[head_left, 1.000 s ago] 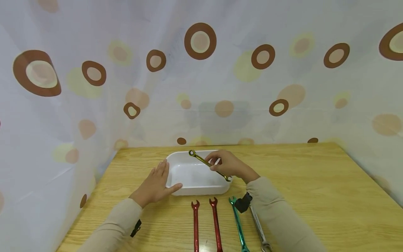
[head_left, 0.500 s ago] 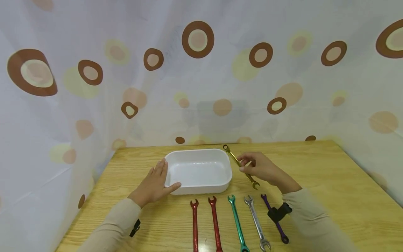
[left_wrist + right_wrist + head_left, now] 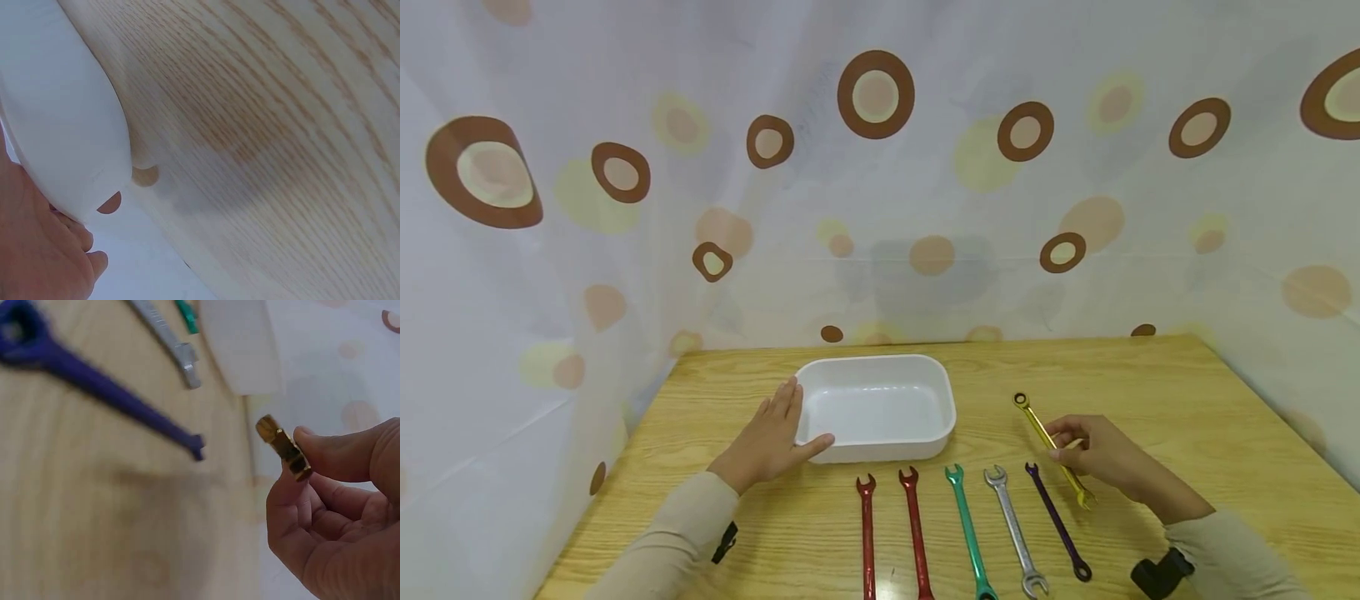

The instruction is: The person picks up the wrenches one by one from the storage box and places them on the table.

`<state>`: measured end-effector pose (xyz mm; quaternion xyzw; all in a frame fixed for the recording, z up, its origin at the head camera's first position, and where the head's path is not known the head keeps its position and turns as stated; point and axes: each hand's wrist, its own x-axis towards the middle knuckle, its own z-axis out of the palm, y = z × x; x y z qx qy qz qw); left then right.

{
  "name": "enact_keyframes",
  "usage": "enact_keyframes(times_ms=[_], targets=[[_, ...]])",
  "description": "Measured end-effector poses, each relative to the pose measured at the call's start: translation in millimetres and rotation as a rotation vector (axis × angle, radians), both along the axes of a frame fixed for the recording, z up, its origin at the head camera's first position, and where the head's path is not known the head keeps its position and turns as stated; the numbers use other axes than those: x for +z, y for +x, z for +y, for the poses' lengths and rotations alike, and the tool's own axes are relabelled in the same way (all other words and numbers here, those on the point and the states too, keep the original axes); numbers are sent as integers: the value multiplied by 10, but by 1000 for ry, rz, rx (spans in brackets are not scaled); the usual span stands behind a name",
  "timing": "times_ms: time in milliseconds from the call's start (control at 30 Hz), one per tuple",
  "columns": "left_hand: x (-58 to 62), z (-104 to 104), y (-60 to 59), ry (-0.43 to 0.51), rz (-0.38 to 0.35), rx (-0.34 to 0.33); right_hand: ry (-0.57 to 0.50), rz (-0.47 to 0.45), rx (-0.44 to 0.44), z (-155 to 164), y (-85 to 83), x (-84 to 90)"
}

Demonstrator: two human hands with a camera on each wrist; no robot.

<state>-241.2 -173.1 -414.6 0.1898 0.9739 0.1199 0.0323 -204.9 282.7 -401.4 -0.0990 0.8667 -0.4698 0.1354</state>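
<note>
My right hand [image 3: 1101, 454] pinches a gold wrench [image 3: 1043, 435] between thumb and fingers, to the right of a purple wrench [image 3: 1058, 521]. In the right wrist view the gold wrench [image 3: 284, 450] is seen nearly end-on, held above the table. My left hand [image 3: 772, 429] rests with straight fingers against the left side of a white tray [image 3: 880, 452], its thumb over the front rim. The left wrist view has the tray's outer wall [image 3: 69, 119] with the fingers at its edge. Nothing lies in the tray.
Left of the purple wrench, a silver wrench [image 3: 1017, 529], a green wrench [image 3: 970, 529] and two red wrenches [image 3: 867, 533] lie in a row before the tray. The wooden table [image 3: 1150, 400] ends at a patterned cloth [image 3: 940, 208] behind and at both sides.
From above the tray, my right hand has carried the gold wrench rightward and nearer to me, uncovering the silver and purple wrenches. My left hand has stayed at the tray.
</note>
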Motion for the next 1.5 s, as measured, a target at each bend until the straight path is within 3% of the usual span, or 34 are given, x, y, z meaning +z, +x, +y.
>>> enact_keyframes(times_ms=[467,700,1033,1300,1500], targets=[[-34,1,-21,-7,-6,5,78,-64,-39,385,390,-304],[-32,3,-16,-10,-2,3,146,-36,-44,404,431,-389],[-36,-4,-13,-4,4,1,418,130,-102,268,484,-390],[-61,-10,-10,-9,10,-1,476,91,-97,222,482,-352],[-68,-10,-22,-9,21,2,494,127,-72,218,463,-337]])
